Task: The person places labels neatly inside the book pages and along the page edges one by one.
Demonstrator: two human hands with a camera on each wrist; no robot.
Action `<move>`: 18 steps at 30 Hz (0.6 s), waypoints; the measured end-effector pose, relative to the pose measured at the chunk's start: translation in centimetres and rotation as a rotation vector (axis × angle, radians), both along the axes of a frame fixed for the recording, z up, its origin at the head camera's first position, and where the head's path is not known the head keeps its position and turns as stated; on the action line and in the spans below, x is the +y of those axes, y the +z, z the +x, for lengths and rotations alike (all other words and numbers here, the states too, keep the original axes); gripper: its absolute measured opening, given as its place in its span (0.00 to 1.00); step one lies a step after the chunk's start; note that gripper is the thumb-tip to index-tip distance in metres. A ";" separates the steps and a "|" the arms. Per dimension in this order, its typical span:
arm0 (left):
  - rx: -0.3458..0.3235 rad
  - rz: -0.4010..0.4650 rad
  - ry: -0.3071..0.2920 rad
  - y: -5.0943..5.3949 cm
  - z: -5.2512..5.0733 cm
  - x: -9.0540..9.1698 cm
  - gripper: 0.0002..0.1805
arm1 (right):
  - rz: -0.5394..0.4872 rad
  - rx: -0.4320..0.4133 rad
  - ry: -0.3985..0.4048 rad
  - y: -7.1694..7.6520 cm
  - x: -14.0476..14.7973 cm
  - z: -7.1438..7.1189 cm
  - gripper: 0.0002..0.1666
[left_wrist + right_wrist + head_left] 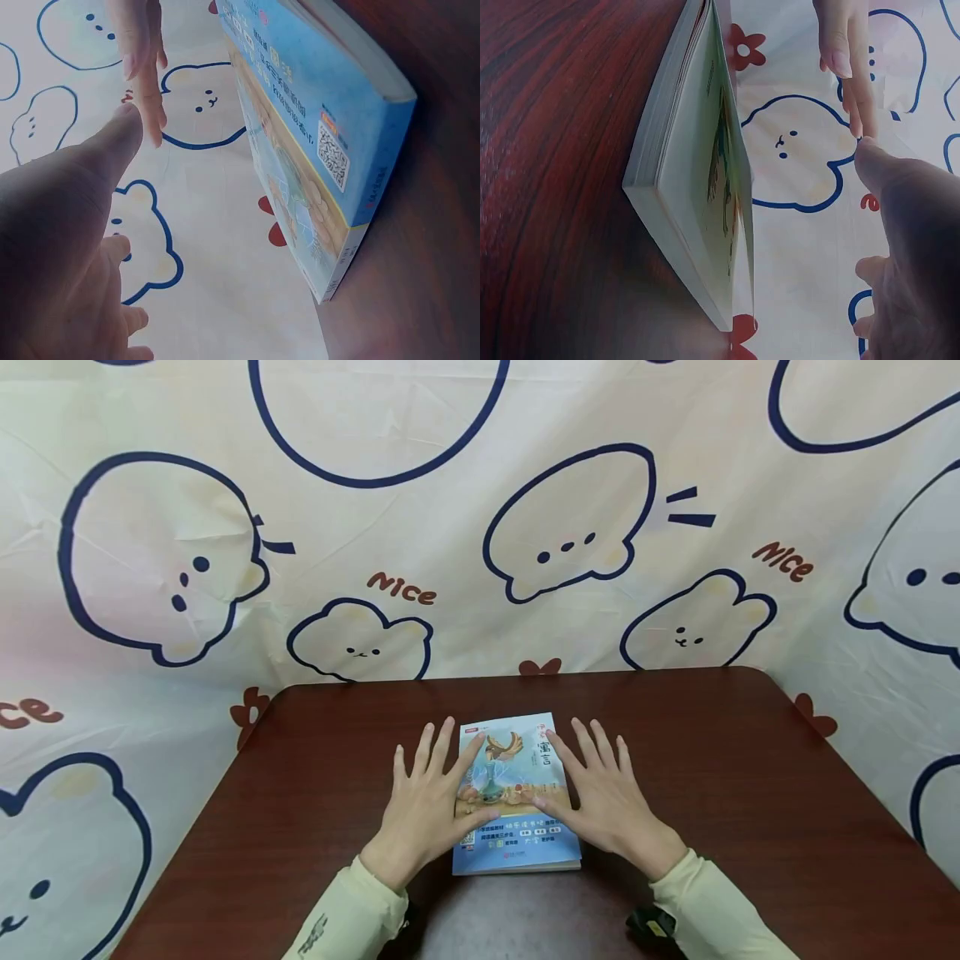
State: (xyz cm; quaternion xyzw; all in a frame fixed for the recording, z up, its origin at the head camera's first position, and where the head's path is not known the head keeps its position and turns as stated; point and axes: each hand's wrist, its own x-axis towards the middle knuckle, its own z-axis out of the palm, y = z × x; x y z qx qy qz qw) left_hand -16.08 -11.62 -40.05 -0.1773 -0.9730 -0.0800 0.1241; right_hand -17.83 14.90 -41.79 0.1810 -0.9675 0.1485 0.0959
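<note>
A paperback book [517, 843] with a blue illustrated cover lies on the table, its spine on the left. In the right wrist view the front cover of the book [720, 165] stands slightly raised from the pages along the right side. My left hand [423, 806] is over the book's left side with fingers spread and straight. Over the right side is my right hand [611, 802], fingers spread too. Both wrist views show the left hand [67, 202] and the right hand [915, 217] apart from the book, holding nothing.
The dark brown wooden table [315, 827] reaches back to a pale curtain [450, 543] printed with navy bear outlines and "Nice" lettering. The curtain also runs along the left and right sides.
</note>
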 end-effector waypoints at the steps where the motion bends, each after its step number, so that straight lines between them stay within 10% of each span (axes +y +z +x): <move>1: 0.002 0.000 -0.001 0.0 -0.1 0.0 0.54 | 0.000 0.001 0.001 0.0 0.0 0.0 0.55; 18: 0.029 -0.007 -0.057 0.6 -0.7 0.6 0.52 | 0.028 0.016 -0.006 0.2 0.5 -0.1 0.50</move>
